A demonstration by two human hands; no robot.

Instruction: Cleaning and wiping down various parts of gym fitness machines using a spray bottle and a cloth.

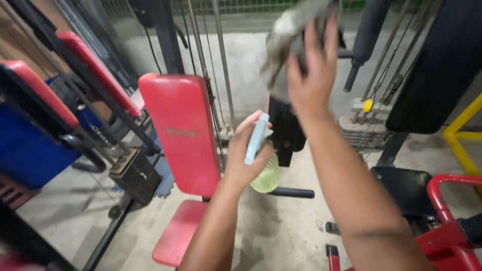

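Spray bottle [261,150] in left hand [246,158], grey cloth [291,35] in right hand [309,75].

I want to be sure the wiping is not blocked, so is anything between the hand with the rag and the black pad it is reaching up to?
Nothing visible stands between them. The right hand presses the grey rag straight against the black pad. The left hand holds the spray bottle lower down, beside the red backrest.

Both forearms are bare, with no sleeves in view. The left hand [246,158] and right hand [309,75] wear no gloves, rings or watch.
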